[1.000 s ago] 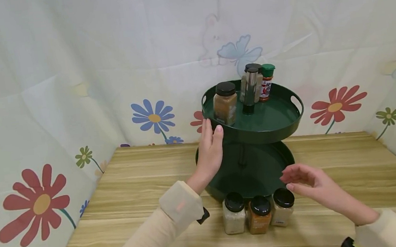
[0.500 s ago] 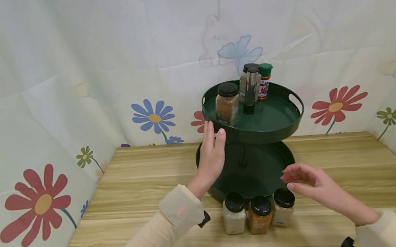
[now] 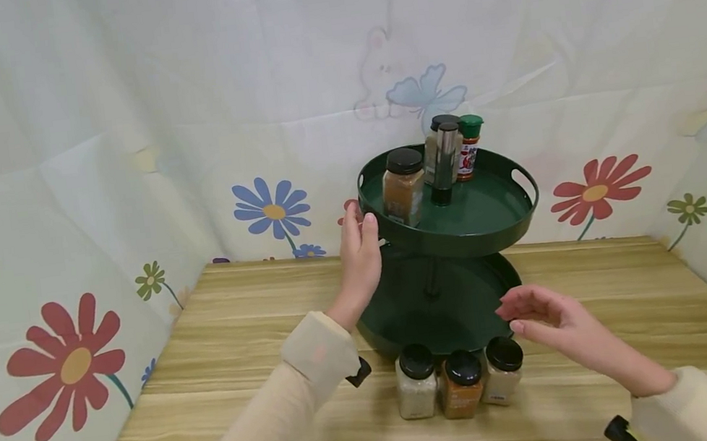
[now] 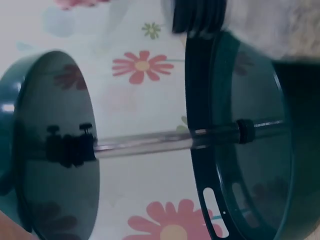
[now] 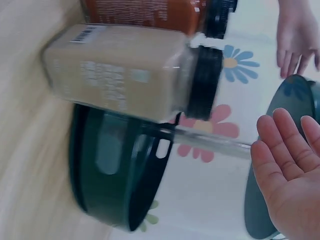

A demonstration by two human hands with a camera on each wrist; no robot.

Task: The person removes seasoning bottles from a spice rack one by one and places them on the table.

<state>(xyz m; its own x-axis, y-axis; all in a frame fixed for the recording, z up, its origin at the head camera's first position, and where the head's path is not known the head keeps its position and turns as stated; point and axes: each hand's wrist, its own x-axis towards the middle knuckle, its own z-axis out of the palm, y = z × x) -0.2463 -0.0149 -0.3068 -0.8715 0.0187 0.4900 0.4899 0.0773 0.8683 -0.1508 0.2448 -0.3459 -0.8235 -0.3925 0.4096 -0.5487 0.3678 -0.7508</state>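
Observation:
A dark green two-tier round rack shows its upper tray [image 3: 479, 235] and lower tray [image 3: 468, 309]. At the upper tray's left rim, my left hand [image 3: 359, 256] has its fingers straight and pointing up; whether it touches the rim I cannot tell. My right hand [image 3: 551, 318], empty with fingers loosely bent, hovers over the lower tray's front right edge. Below it stands a pale spice jar [image 3: 501, 382], beside an orange spice jar [image 3: 462, 394] and a whitish spice jar [image 3: 417, 391]. On the upper tray stands a brown spice jar [image 3: 404, 193].
Behind the rack's metal post [image 3: 445, 155], the upper tray carries a grey-topped jar [image 3: 431, 157] and a green-capped shaker [image 3: 467, 153]. The rack stands on a wood-grain table [image 3: 259, 311]. A flower-print curtain [image 3: 283, 61] encloses the back and sides.
The upper tray turned slightly at first, shifting the brown jar right and the green-capped shaker left. My left hand then moved a little left and up. The right hand stays nearly still.

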